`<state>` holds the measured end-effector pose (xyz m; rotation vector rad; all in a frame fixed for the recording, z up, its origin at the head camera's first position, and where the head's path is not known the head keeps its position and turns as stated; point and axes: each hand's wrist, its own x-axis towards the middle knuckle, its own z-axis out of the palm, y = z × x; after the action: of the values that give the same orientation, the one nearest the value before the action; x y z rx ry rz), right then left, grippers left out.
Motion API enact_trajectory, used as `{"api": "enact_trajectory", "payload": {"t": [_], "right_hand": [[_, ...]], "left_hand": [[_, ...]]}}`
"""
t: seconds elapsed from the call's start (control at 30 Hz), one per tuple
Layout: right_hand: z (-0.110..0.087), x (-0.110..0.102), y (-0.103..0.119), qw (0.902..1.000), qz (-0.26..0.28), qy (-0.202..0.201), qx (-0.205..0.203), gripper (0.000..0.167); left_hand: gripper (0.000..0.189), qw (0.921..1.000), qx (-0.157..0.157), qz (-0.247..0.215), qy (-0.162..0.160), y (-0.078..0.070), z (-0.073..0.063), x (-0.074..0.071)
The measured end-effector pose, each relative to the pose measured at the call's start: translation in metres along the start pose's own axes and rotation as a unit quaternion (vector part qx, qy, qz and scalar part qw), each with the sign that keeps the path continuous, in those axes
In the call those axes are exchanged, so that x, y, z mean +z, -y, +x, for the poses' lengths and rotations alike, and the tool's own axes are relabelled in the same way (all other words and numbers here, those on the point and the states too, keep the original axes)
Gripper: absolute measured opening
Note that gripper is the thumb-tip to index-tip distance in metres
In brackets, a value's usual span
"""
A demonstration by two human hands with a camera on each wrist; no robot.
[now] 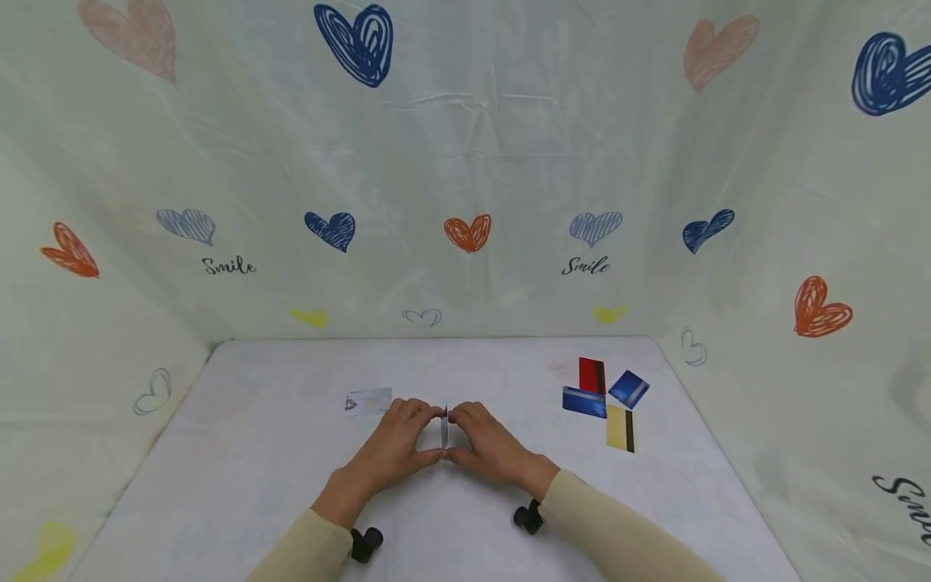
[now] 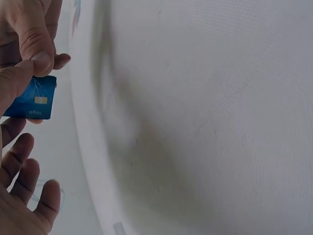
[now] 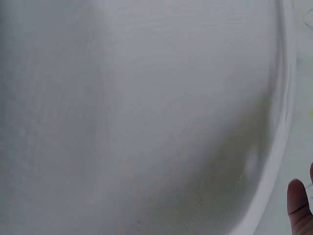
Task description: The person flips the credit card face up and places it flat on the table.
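Note:
Both hands meet over the middle of the table in the head view, holding one card (image 1: 444,432) upright on edge between them. My left hand (image 1: 397,444) pinches it from the left and my right hand (image 1: 489,440) from the right, thumbs at the near edge and fingers at the far edge. In the left wrist view this shows as a blue bank card (image 2: 36,100) with a gold chip and the word "logo" upside down; fingers cover part of it. The right wrist view catches only fingertips (image 3: 297,200) at its lower right edge.
A pale card (image 1: 368,402) with a small picture lies beyond my left hand. Right of my hands lie a red card (image 1: 591,375), a blue card (image 1: 584,402), another blue card (image 1: 629,390) and a gold card (image 1: 617,428). A heart-printed curtain (image 1: 407,178) surrounds the white table (image 1: 240,453).

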<state>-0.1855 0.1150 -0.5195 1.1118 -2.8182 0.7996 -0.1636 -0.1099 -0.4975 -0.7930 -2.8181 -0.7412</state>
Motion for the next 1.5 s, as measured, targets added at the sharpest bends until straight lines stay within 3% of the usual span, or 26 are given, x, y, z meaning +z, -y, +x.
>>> {"api": "enact_trajectory", "payload": {"t": [0.17,0.33,0.53,0.63,0.83,1.07,1.27,1.5], "right_hand": [[-0.002,0.0,0.002,0.9995,-0.031,-0.01,0.002,0.049],[-0.006,-0.005,0.004,0.9966,-0.074,-0.036,0.001,0.058],[-0.007,-0.012,0.003,0.9777,-0.184,-0.086,-0.052,0.071],[-0.006,-0.013,0.003,0.9695,-0.218,-0.09,-0.067,0.073],[-0.003,-0.012,0.004,0.9629,-0.244,-0.081,-0.08,0.067],[-0.001,-0.008,0.001,0.9476,-0.297,-0.082,-0.086,0.06],[-0.001,-0.006,-0.003,0.9482,-0.3,-0.074,-0.073,0.06],[-0.002,-0.006,-0.007,0.9564,-0.285,-0.043,-0.045,0.059]], "left_hand": [[0.06,0.9998,-0.022,0.0,-0.001,-0.002,0.0,0.002],[0.061,0.9965,-0.065,0.052,0.001,-0.003,0.001,0.006],[0.065,0.9878,-0.088,0.129,0.001,-0.001,0.0,0.009],[0.067,0.9856,-0.089,0.144,0.004,0.0,0.0,0.011],[0.067,0.9853,-0.082,0.149,0.012,0.0,0.002,0.013],[0.064,0.9843,-0.061,0.165,0.0,-0.002,0.003,0.015],[0.065,0.9815,-0.055,0.183,-0.012,-0.001,0.001,0.017],[0.067,0.9793,-0.059,0.194,-0.006,0.001,0.001,0.02]]}}
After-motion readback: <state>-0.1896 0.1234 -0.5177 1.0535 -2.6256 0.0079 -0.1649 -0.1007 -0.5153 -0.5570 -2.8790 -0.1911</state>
